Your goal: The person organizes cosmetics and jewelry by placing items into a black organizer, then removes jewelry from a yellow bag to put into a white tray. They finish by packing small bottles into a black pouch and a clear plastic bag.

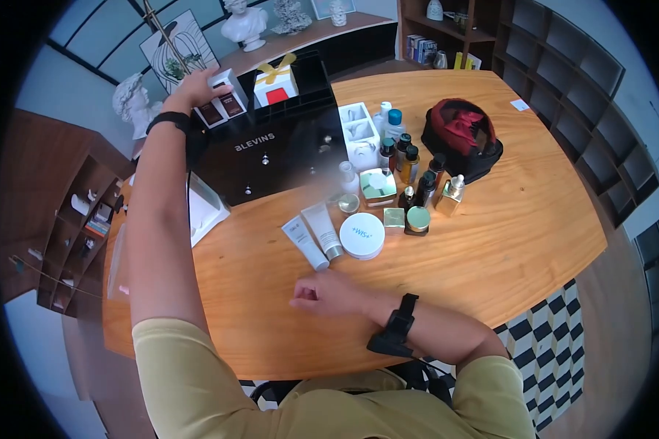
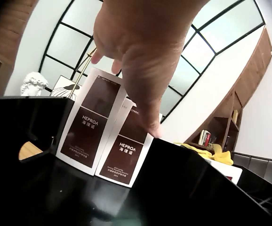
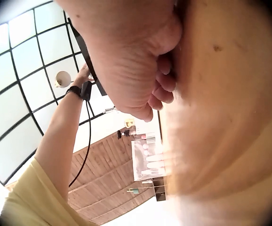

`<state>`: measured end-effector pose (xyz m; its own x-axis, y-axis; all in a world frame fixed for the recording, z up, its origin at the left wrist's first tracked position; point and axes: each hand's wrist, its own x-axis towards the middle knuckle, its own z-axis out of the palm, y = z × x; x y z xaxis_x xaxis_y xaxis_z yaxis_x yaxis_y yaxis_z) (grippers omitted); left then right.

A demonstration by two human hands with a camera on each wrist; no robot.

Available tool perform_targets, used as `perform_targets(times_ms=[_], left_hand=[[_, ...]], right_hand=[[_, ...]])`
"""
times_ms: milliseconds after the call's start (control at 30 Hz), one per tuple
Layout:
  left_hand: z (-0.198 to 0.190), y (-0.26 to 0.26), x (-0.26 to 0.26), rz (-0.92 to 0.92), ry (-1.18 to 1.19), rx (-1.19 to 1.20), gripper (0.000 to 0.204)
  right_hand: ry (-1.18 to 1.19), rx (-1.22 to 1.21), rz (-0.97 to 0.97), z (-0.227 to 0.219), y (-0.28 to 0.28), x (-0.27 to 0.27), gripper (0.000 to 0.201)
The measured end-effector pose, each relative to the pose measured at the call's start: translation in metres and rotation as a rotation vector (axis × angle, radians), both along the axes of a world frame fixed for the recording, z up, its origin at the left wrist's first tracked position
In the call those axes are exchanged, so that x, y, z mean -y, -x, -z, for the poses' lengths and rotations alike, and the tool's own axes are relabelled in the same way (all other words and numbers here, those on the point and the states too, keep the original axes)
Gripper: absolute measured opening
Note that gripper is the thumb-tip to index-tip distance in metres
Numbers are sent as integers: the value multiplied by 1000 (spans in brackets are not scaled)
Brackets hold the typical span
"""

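Two white and brown boxes (image 2: pixel 90 125) stand side by side in the top of a black glossy case (image 1: pixel 271 150). My left hand (image 1: pixel 194 91) reaches over them from above and grips them, its thumb against the right-hand box (image 2: pixel 126 148); the other fingers are mostly hidden behind the boxes in the left wrist view. Near the front of the wooden table, my right hand (image 1: pixel 333 293) rests with its fingers loosely curled and nothing in them. Two tubes (image 1: pixel 321 230) lie just beyond it, beside a round white jar (image 1: pixel 362 235).
Several bottles (image 1: pixel 410 164) and a white divided holder (image 1: pixel 357 132) stand right of the case. Farther right is a black bag (image 1: pixel 463 157) with a red bow. A white gift box (image 1: pixel 276 84) with yellow ribbon sits in the case. A white object (image 1: pixel 206 208) stands at its left.
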<state>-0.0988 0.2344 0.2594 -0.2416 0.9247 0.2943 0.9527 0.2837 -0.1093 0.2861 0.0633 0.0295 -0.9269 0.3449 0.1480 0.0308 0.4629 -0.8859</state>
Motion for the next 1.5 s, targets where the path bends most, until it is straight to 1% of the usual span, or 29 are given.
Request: perform_targets(times_ms=[67,100,133,233,367,400,500,533,633,667,767,800,833,867,900,933,967,1000,1033,1067,1100,1167,1267,1367,1400,1433,1500], left_hand=[[3,3,-9,-59,126,-197,74],[-4,-6,-5,-89,190,-297,74],[-5,-7,-1,-119,180,-296,72],[1,-14,15,-51,57,-280,69],[11,-22,31,-3,-68,-372,72],[11,-28,36,-7,-105,-344,73],[5,-47,56,-32,-217,-377,73],[2,-52,64,1,-358,-445,70],[-13,-73,102,-46,-605,-284,66],[-13,-73,115,65,-734,-270,57],[-11,-98,169,215,-643,258,47],[-1,-100,183,199,-524,476,40],[11,-114,197,193,-437,625,40],[27,-119,207,153,-359,602,40],[43,-119,215,107,-191,600,41],[57,-127,223,124,-57,717,43],[71,-131,228,141,69,779,46],[81,-135,231,56,242,781,43],[93,-136,230,57,338,814,50],[100,-139,229,-21,490,927,55],[137,-114,222,-34,603,952,61],[147,-116,224,-11,693,1025,68],[144,-125,220,-77,738,917,73],[137,-135,215,89,637,347,70],[141,-136,216,160,368,250,62],[141,-135,209,118,305,312,59],[133,-132,176,38,174,437,56]], right_hand=[[14,-22,6,3,0,0,19],[18,-48,12,4,2,1,19],[24,-73,16,6,2,2,20],[30,-114,25,10,4,2,18],[68,-58,8,7,5,2,19],[71,-65,6,9,6,2,19],[53,-85,-5,11,7,1,19],[46,-88,-9,11,7,1,19],[109,-78,-5,11,7,3,19],[109,-75,-3,11,7,3,19],[123,-55,-1,11,8,4,19],[138,-40,-3,11,8,4,19],[152,-25,-6,12,8,5,19],[151,-11,-9,14,8,5,19],[148,1,-12,16,9,4,19],[145,11,-13,16,10,4,20],[148,5,-10,15,10,5,20],[151,0,-6,13,9,5,20],[152,-6,0,12,9,6,20],[162,1,-8,12,9,5,20],[172,9,-16,13,9,5,20],[165,11,-23,13,8,2,21],[155,-12,-13,14,7,3,22],[172,-39,15,13,8,5,25],[162,-43,27,9,8,5,27],[151,-47,40,7,7,4,28],[147,-79,27,8,7,4,31]])
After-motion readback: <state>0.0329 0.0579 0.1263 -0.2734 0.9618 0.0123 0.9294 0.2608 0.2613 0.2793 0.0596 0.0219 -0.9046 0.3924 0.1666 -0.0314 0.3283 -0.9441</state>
